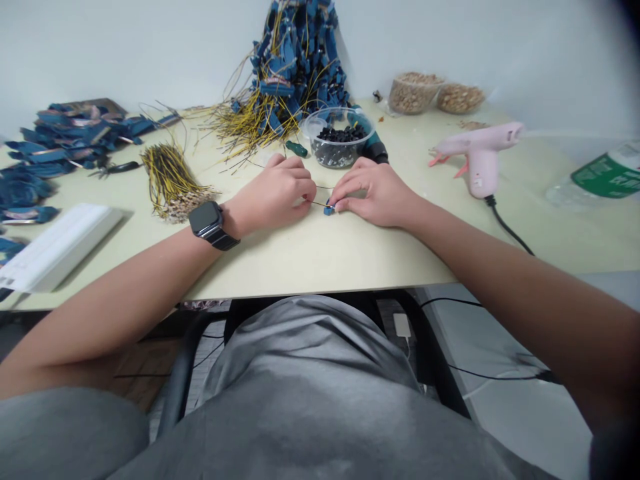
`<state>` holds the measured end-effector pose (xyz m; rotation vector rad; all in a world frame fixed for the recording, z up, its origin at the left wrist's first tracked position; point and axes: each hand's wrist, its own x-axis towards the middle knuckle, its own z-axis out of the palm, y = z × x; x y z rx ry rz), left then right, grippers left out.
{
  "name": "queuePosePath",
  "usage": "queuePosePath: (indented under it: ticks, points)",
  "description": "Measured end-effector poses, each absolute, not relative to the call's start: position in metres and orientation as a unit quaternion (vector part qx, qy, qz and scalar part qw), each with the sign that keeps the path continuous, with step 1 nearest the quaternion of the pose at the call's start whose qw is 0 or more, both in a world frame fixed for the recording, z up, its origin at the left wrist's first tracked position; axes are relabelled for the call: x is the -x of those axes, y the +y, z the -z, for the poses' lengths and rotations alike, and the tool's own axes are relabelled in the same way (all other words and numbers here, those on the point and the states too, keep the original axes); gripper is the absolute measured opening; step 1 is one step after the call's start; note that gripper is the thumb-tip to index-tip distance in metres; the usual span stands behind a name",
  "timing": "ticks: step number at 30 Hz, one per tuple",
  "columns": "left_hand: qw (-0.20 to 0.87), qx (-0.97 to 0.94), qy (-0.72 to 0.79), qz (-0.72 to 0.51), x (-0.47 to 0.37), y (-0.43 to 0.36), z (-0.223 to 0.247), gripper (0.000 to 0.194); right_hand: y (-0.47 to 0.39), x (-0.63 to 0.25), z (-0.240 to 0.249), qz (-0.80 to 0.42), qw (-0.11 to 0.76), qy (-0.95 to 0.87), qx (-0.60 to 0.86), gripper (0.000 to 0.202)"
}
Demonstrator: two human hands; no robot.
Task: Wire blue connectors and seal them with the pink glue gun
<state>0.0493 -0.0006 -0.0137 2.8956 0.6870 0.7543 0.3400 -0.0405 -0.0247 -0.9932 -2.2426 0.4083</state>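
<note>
My left hand (287,191), with a black watch on its wrist, pinches a thin dark wire (320,204) between thumb and fingertips. The wire runs across to my right hand (373,193), whose thumb and forefinger are closed on a small blue part (329,209) just above the tabletop. How the wire joins the blue part is too small to make out. Behind my hands stands a clear round tub (336,160) of small black pieces. A short green-handled tool (297,148) lies left of the tub.
A bundle of yellow and black wires (173,177) lies left of my hands. Blue-wrapped pieces with wires (300,73) are heaped at the back, more (65,137) at left. A white box (60,247), pliers (117,167), pink glue gun (483,153) and plastic bottle (607,175) surround the work spot.
</note>
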Motion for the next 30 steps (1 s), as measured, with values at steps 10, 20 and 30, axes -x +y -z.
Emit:
queuePosePath:
  ticks: [10,20,30]
  points:
    - [0.068,-0.934,0.261,-0.234,-0.033,0.01,0.002,0.013,-0.04,-0.34,0.025,-0.153,0.321,-0.852,0.384,0.012]
    - [-0.071,-0.944,0.278,-0.165,0.002,0.034,-0.016,0.018,-0.039,-0.34,0.026,-0.166,0.328,-0.848,0.382,0.014]
    - [-0.087,-0.901,0.397,-0.15,0.044,0.07,-0.027,0.01,-0.037,-0.342,0.028,-0.173,0.336,-0.848,0.372,0.006]
